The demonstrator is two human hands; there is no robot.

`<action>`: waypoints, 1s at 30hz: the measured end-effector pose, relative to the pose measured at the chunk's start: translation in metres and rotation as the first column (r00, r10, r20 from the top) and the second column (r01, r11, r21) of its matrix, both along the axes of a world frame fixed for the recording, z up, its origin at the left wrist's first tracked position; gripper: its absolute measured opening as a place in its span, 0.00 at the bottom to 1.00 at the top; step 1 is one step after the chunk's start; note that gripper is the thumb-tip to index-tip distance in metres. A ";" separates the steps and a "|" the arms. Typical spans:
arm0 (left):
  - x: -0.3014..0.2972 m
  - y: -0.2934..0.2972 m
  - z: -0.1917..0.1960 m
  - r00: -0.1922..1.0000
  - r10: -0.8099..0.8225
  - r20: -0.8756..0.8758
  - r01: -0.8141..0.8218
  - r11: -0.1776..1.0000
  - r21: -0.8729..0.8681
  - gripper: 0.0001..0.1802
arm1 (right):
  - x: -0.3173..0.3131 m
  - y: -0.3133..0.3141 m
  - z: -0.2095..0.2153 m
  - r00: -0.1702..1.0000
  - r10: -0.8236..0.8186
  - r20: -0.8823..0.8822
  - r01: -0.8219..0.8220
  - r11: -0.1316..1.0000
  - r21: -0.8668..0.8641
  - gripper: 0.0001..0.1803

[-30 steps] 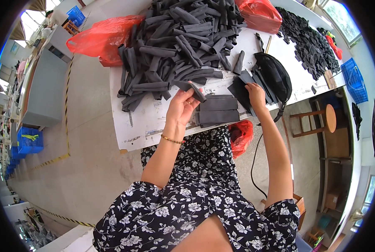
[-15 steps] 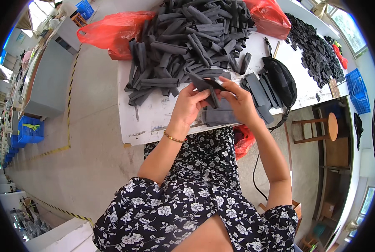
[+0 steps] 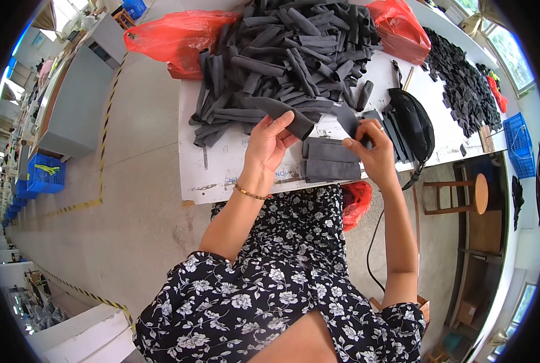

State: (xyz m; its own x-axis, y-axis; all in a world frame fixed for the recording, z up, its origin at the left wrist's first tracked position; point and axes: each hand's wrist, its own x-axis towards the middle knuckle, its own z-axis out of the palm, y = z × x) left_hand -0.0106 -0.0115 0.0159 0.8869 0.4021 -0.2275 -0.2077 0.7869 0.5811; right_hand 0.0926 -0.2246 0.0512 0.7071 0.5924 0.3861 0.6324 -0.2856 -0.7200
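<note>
Above the white table [image 3: 212, 176], the hands have just drawn apart: the left hand [image 3: 270, 142] pinches a dark-grey fabric tube [image 3: 299, 124] before the heaped tubes [image 3: 306, 45], while the right hand [image 3: 376, 147], fingers curled, seemingly grips a flat grey panel [image 3: 346, 118], leaving the two pieces separately held beyond the stacked flat pieces [image 3: 332, 170].

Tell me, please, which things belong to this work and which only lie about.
Seemingly in use:
curved dark grey fabric strip, left hand
flat dark grey piece, right hand
heaped dark grey fabric rolls

Probably lying about:
round wooden stool
blue plastic basket at right
</note>
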 end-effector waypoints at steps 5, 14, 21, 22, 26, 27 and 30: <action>0.003 0.009 -0.011 0.999 0.003 -0.053 -0.007 0.997 -0.073 0.10 | -0.031 0.005 0.022 0.984 -0.076 -0.160 0.072 0.997 -0.031 0.26; 0.007 0.000 -0.009 0.999 -0.032 -0.032 0.030 0.998 -0.062 0.09 | -0.037 0.020 0.015 0.960 -0.075 0.268 0.077 0.997 0.004 0.14; 0.003 0.001 -0.009 0.997 -0.079 -0.004 0.079 0.991 -0.109 0.09 | -0.036 0.025 0.020 0.910 -0.082 0.407 0.121 0.990 -0.070 0.12; 0.003 0.001 -0.008 0.996 -0.084 0.006 0.084 0.989 -0.121 0.09 | -0.036 0.025 0.021 0.910 -0.080 0.407 0.120 0.990 -0.071 0.12; 0.004 0.000 -0.010 0.997 -0.082 0.012 0.083 0.987 -0.138 0.09 | -0.036 0.025 0.021 0.907 -0.078 0.415 0.123 0.989 -0.082 0.11; 0.005 0.000 -0.011 0.997 -0.081 0.013 0.082 0.987 -0.140 0.09 | -0.035 0.025 0.022 0.907 -0.076 0.413 0.122 0.989 -0.085 0.11; 0.007 0.000 -0.012 0.997 -0.079 -0.005 0.078 0.988 -0.135 0.10 | -0.035 0.025 0.023 0.906 -0.068 0.417 0.115 0.989 -0.088 0.11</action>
